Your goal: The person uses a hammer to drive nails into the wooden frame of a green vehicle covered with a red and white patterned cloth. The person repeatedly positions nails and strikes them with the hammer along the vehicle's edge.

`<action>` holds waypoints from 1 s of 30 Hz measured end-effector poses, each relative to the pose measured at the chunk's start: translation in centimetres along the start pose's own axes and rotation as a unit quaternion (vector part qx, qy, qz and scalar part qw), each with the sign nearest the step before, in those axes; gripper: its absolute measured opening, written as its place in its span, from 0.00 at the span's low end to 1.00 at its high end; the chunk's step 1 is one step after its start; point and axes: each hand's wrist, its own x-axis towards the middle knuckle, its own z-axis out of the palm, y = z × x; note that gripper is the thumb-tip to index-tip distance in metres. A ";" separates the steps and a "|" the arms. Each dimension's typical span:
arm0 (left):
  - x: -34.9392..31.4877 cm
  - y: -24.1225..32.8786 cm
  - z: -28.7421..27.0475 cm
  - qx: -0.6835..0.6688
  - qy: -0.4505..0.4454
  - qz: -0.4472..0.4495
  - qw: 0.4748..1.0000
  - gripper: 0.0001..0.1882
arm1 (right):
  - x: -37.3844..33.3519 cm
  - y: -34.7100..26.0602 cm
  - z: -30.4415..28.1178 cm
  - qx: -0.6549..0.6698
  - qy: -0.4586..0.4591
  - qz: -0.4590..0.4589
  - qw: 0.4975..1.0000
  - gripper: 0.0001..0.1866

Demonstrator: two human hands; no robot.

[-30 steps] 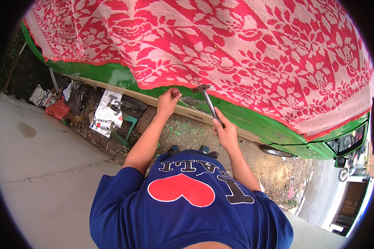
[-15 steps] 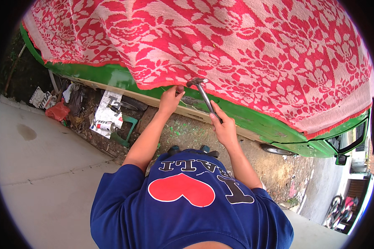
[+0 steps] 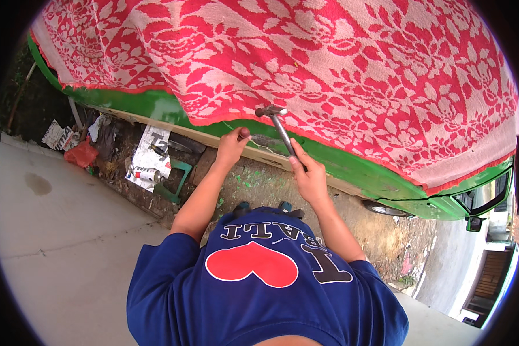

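My right hand [image 3: 311,177] grips the handle of a hammer [image 3: 282,132], whose metal head is raised in front of the draped cloth's lower edge. Closed fingers of my left hand [image 3: 229,151] hold a short tool with a round brown end [image 3: 244,132]; the rest of it is hidden, so its kind does not show. That tool is at the lower side of a green vehicle [image 3: 162,108], just left of a rough grey patch [image 3: 265,142] with chipped paint. The hammer head and the brown end are apart.
A red and pink floral cloth [image 3: 328,69] covers much of the vehicle. At left lie a printed sheet with a spray can [image 3: 147,174], a green stool-like frame [image 3: 181,179] and a red plastic bag [image 3: 81,153]. A wheel [image 3: 384,208] shows at right.
My left hand has shifted slightly left and down with the brown-ended tool. The hammer head has moved a little left and up. A motorbike at the lower right is no longer seen.
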 end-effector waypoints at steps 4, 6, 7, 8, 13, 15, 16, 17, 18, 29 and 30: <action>-0.4 0.2 -0.4 -0.064 0.041 -0.029 0.997 0.08 | 0.2 1.8 -0.1 0.032 0.010 -0.009 0.999 0.24; -0.5 -0.2 -0.1 -0.085 0.064 -0.012 0.994 0.09 | 0.1 2.3 -0.1 0.046 0.002 0.003 0.999 0.24; -0.5 -0.5 -0.1 -0.096 0.077 -0.004 0.992 0.10 | 0.0 2.2 -0.2 0.057 -0.003 0.016 0.998 0.24; -0.6 -0.8 0.0 -0.089 0.082 -0.002 0.993 0.10 | 0.0 2.1 -0.2 0.067 -0.008 0.030 0.997 0.24; -0.8 0.6 -0.5 -0.050 0.067 -0.006 0.996 0.10 | -0.2 2.3 -0.5 0.078 -0.001 0.038 0.996 0.24; -0.7 0.7 -0.8 -0.046 0.056 0.020 0.997 0.11 | -0.2 2.1 -0.7 0.077 -0.002 0.043 0.996 0.24; -0.7 0.7 -1.0 -0.043 0.051 0.033 0.997 0.11 | -0.2 2.0 -0.7 0.075 -0.002 0.047 0.996 0.24; -0.7 0.8 -1.2 -0.035 0.032 0.033 0.998 0.11 | -0.2 1.9 -0.8 0.074 -0.002 0.051 0.996 0.24; -0.6 1.1 -1.4 -0.028 0.013 0.032 0.999 0.11 | -0.2 1.9 -0.8 0.077 -0.003 0.056 0.995 0.24; -0.2 1.0 -3.7 0.024 -0.147 0.091 0.985 0.12 | -0.9 1.8 -0.9 0.082 -0.019 0.075 0.994 0.24; -0.2 0.7 -3.7 0.022 -0.148 0.094 0.984 0.11 | -0.9 1.7 -0.9 0.081 -0.019 0.080 0.993 0.24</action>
